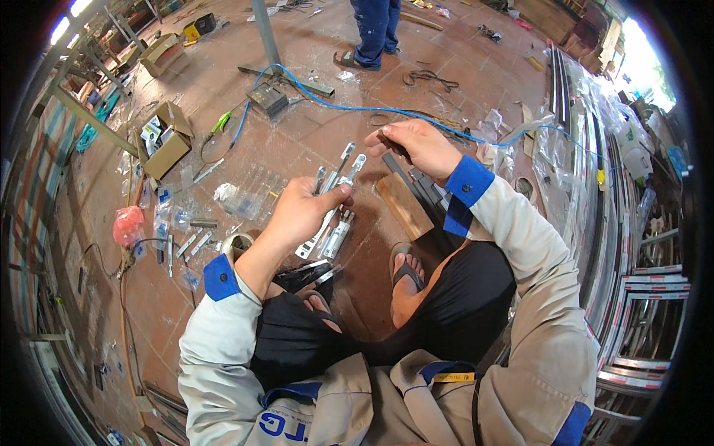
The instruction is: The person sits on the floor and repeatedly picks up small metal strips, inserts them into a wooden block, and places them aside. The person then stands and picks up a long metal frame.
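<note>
Silvery, round-ended metal strips (pixel 356 166) held in left hand (pixel 300 213), right hand (pixel 425 147) pinching a dark piece (pixel 396 146), its shape unclear

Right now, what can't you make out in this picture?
All in the head view:
Metal strips: partly hidden by the left hand around them.
Dark patch at the right hand: too small and shaded to identify.
Standing person: upper body cut off by the top edge.
</note>
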A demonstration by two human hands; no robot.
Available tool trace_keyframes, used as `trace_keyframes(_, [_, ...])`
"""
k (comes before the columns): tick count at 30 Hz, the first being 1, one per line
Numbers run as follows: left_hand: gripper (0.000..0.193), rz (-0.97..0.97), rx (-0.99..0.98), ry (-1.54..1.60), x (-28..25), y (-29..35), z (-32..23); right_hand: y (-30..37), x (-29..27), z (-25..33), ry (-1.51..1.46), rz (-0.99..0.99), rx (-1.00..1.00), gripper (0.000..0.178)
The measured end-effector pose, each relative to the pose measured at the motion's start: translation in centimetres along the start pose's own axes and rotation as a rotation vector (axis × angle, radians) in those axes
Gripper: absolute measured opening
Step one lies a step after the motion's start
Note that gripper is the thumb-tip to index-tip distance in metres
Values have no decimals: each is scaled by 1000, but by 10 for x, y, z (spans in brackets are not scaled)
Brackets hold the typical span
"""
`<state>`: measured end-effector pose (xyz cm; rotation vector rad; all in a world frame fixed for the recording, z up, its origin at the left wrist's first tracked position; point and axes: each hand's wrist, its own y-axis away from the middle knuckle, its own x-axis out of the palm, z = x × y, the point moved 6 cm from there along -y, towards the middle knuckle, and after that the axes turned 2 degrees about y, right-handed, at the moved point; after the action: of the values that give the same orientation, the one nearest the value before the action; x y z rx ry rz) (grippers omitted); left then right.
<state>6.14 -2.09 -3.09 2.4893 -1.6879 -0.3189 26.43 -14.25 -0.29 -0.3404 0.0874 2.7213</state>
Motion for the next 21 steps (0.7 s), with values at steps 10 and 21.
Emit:
trace_keyframes(10, [34,21,14,-56,-5,-4,10,7,9,24,279,-64,-64,20])
trace_keyframes(21, [35,13,-2,-96,-8,-5,14,6,17,19,361,6,-124,16])
